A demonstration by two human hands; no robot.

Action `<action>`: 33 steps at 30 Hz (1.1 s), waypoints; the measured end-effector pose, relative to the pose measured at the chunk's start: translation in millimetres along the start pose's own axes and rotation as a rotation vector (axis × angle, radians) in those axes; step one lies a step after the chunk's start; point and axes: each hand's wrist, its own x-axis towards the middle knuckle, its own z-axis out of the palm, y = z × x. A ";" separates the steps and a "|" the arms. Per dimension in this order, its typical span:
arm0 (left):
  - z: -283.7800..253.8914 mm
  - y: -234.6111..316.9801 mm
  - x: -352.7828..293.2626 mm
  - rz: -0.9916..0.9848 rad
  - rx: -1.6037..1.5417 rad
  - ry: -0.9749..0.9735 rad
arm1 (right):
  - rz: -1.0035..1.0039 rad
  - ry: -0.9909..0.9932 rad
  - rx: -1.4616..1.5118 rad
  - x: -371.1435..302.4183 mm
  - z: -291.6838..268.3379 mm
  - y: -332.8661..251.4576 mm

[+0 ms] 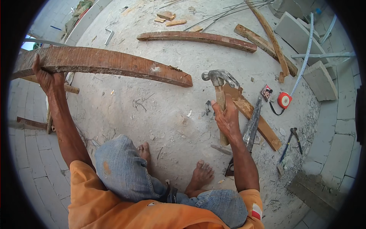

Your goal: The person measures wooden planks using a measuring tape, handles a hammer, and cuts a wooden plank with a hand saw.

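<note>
A long, reddish-brown wooden plank reaches across the upper left, raised above the floor. My left hand grips it near its left end, thumb up over the face and fingers underneath. In my right hand is a claw hammer, held upright by its wooden handle, the metal head at the top and its claw pointing right. Just right of that hand, a handsaw lies beside a shorter wooden board. The hammer and the plank's right end are apart.
Farther right lie a red tape measure with its blade pulled out, a small packet and pincers. More planks, thin rods and pale blocks lie at the back and right. My bare feet rest on the dusty floor.
</note>
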 end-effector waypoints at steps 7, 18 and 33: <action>-68.2 20.0 63.7 0.025 0.189 -0.122 | -0.207 0.109 -0.136 43.6 27.1 -10.7; -63.0 4.4 55.1 0.125 0.242 -0.030 | -0.071 -0.010 -0.307 66.1 65.7 37.6; -116.8 -26.4 71.4 0.134 0.245 0.006 | 0.065 -0.074 -0.393 94.2 70.7 51.4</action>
